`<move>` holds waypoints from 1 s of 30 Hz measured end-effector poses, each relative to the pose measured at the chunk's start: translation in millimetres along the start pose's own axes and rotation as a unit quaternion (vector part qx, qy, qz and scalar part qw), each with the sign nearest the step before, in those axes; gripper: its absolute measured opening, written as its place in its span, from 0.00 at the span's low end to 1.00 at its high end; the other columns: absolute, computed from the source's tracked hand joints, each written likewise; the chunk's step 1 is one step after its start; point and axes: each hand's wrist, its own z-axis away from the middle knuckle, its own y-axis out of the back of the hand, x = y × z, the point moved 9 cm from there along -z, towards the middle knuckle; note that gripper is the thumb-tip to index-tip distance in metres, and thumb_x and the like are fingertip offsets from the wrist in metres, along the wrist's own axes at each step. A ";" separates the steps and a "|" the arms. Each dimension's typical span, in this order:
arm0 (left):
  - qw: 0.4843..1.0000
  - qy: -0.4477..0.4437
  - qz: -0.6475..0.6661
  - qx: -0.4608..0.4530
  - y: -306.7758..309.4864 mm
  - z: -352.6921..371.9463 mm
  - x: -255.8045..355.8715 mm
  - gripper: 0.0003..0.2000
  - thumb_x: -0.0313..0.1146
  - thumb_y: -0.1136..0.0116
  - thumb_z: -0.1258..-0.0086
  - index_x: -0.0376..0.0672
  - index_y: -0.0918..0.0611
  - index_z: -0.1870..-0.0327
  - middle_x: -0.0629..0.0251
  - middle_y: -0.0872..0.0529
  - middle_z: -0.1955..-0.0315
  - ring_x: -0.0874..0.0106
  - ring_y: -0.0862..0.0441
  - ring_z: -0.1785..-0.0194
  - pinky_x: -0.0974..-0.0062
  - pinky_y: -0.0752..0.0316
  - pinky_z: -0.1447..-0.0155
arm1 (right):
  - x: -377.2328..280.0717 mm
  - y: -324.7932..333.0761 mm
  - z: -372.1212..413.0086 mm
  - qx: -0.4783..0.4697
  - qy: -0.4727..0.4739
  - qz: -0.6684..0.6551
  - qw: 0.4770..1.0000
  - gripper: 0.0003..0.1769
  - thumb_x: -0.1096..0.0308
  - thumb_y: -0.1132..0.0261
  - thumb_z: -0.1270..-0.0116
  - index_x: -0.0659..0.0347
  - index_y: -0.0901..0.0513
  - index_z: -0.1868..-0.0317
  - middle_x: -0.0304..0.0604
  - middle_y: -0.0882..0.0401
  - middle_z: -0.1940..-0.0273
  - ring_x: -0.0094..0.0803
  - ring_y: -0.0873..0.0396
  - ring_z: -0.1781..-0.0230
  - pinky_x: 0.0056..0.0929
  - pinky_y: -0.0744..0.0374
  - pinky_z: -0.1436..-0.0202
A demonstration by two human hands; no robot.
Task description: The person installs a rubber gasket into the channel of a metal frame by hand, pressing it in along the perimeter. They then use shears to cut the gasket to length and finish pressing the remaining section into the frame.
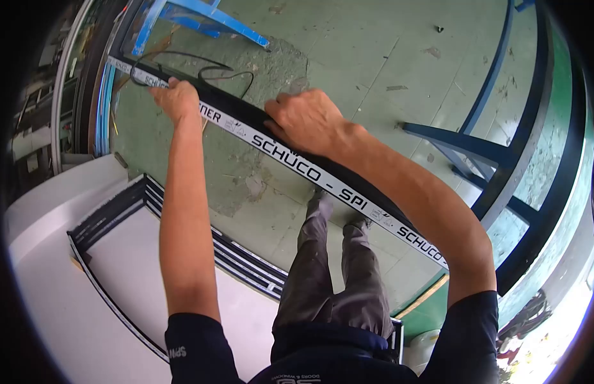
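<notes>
A long black profile [242, 110], its near face covered with white tape printed "SCHÜCO - SPI" [310, 168], runs diagonally in front of me. My left hand [177, 101] grips the profile towards its left end, fingers over the taped edge. Further right, my right hand [310, 115] is closed, its curled fingers against the profile's top side. What those fingers pinch, if anything, is hidden. A thin black cord or rubber strip [230, 68] lies in loose loops just beyond my left hand.
A blue trestle [230, 29] stands beyond the profile; dark blue metal legs [460, 142] are on the right. Another black frame [111, 225] rests on a white surface [60, 256] at lower left. Small debris [396, 88] dots the green floor [348, 57]. Long profiles stand along the left side.
</notes>
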 end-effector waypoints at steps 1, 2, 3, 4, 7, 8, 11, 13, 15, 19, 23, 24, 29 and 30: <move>1.000 -0.026 0.001 0.017 -0.1 -0.9 1.7 0.34 0.31 0.53 0.18 0.30 0.53 0.18 0.30 0.32 0.30 0.40 0.26 0.29 0.50 0.27 0.29 | -2.0 -5.0 -16.6 -0.008 0.018 0.017 1.000 0.16 0.57 0.35 0.26 0.63 0.17 0.63 0.49 0.14 0.68 0.49 0.13 0.67 0.44 0.14 0.62; 1.000 -0.022 -0.005 0.019 0.2 0.8 2.7 0.34 0.30 0.53 0.18 0.29 0.53 0.18 0.30 0.28 0.33 0.41 0.24 0.31 0.51 0.26 0.30 | -4.0 -9.8 -31.1 -0.027 0.032 0.037 0.998 0.16 0.57 0.36 0.26 0.63 0.17 0.64 0.49 0.14 0.70 0.49 0.13 0.67 0.44 0.14 0.61; 1.000 -0.018 -0.012 0.019 1.3 4.2 6.7 0.34 0.30 0.53 0.19 0.28 0.52 0.19 0.31 0.25 0.37 0.42 0.21 0.33 0.52 0.25 0.31 | -5.9 -12.1 -44.5 -0.045 0.044 0.055 0.996 0.17 0.57 0.36 0.25 0.63 0.16 0.66 0.49 0.14 0.71 0.49 0.13 0.67 0.44 0.14 0.61; 1.000 0.002 -0.006 0.006 1.2 10.1 9.9 0.34 0.31 0.53 0.19 0.28 0.52 0.19 0.30 0.24 0.37 0.42 0.20 0.34 0.52 0.24 0.32 | -7.2 -16.1 -53.2 -0.064 0.057 0.073 0.994 0.18 0.57 0.37 0.25 0.63 0.16 0.67 0.50 0.14 0.73 0.49 0.13 0.67 0.45 0.14 0.60; 1.000 0.027 -0.003 -0.013 2.1 16.9 11.3 0.35 0.35 0.51 0.19 0.28 0.51 0.19 0.29 0.24 0.36 0.43 0.19 0.36 0.54 0.23 0.34 | -6.4 -16.9 -59.0 -0.049 0.103 0.054 0.992 0.20 0.57 0.39 0.24 0.63 0.15 0.69 0.50 0.15 0.75 0.50 0.13 0.67 0.46 0.14 0.59; 1.000 0.014 -0.014 -0.005 0.3 10.5 8.7 0.35 0.38 0.50 0.19 0.28 0.48 0.19 0.29 0.24 0.35 0.42 0.19 0.36 0.55 0.23 0.33 | -5.1 -15.6 -59.3 -0.063 0.088 0.055 0.993 0.19 0.56 0.39 0.24 0.63 0.15 0.67 0.50 0.15 0.74 0.50 0.13 0.68 0.47 0.14 0.58; 0.999 0.003 -0.021 0.027 2.3 -2.6 -0.7 0.30 0.38 0.51 0.19 0.27 0.39 0.24 0.32 0.23 0.36 0.45 0.17 0.38 0.57 0.21 0.38 | -6.3 -17.5 -71.3 -0.028 0.063 0.052 0.996 0.19 0.56 0.39 0.24 0.63 0.14 0.65 0.51 0.15 0.74 0.50 0.13 0.68 0.46 0.14 0.58; 0.999 -0.003 -0.026 0.038 -1.8 -8.5 -4.2 0.26 0.36 0.52 0.19 0.27 0.36 0.28 0.35 0.22 0.38 0.48 0.16 0.41 0.57 0.19 0.42 | -7.8 -21.5 -81.1 -0.037 0.067 0.058 0.995 0.17 0.58 0.39 0.24 0.62 0.13 0.64 0.51 0.14 0.73 0.49 0.12 0.67 0.46 0.14 0.59; 0.998 -0.019 -0.038 0.046 -3.9 -15.6 -6.6 0.25 0.36 0.52 0.19 0.28 0.35 0.28 0.36 0.20 0.40 0.49 0.15 0.45 0.57 0.18 0.46 | -8.7 -23.4 -89.7 -0.052 0.066 0.061 0.995 0.18 0.59 0.40 0.26 0.62 0.12 0.66 0.52 0.12 0.70 0.50 0.11 0.66 0.45 0.13 0.59; 0.997 -0.023 -0.056 0.052 0.6 -19.0 -10.8 0.24 0.37 0.53 0.20 0.30 0.33 0.29 0.38 0.18 0.44 0.51 0.12 0.52 0.58 0.16 0.54 | -3.7 -27.4 -90.3 -0.027 0.088 0.025 0.995 0.15 0.62 0.39 0.26 0.62 0.12 0.66 0.51 0.13 0.72 0.48 0.11 0.67 0.46 0.14 0.60; 0.997 0.024 -0.062 0.033 1.5 2.1 2.9 0.24 0.38 0.54 0.20 0.32 0.33 0.29 0.39 0.17 0.45 0.54 0.12 0.55 0.58 0.16 0.61 | -2.8 -26.8 -88.3 -0.027 0.091 0.019 0.995 0.13 0.64 0.39 0.25 0.62 0.13 0.63 0.50 0.15 0.74 0.46 0.12 0.68 0.46 0.14 0.59; 0.997 0.030 -0.070 0.031 3.5 3.1 3.6 0.24 0.38 0.54 0.20 0.32 0.32 0.28 0.40 0.17 0.46 0.54 0.12 0.56 0.58 0.16 0.61 | -2.8 -26.9 -88.0 -0.029 0.090 0.013 0.995 0.13 0.64 0.39 0.25 0.62 0.13 0.63 0.50 0.15 0.74 0.46 0.12 0.68 0.47 0.14 0.59; 0.997 0.006 -0.074 0.039 1.5 -7.7 -2.2 0.25 0.37 0.54 0.21 0.32 0.33 0.28 0.38 0.16 0.45 0.50 0.12 0.51 0.57 0.16 0.52 | -3.4 -27.3 -86.2 -0.047 0.092 0.014 0.995 0.12 0.63 0.38 0.24 0.63 0.14 0.62 0.52 0.15 0.74 0.50 0.13 0.68 0.48 0.15 0.58; 0.996 -0.001 -0.078 0.045 1.1 -11.1 -3.8 0.25 0.37 0.54 0.21 0.32 0.33 0.28 0.38 0.16 0.44 0.49 0.13 0.49 0.56 0.16 0.49 | -3.7 -27.9 -86.2 -0.048 0.094 0.017 0.994 0.13 0.63 0.38 0.24 0.63 0.15 0.62 0.53 0.15 0.74 0.50 0.13 0.68 0.48 0.15 0.58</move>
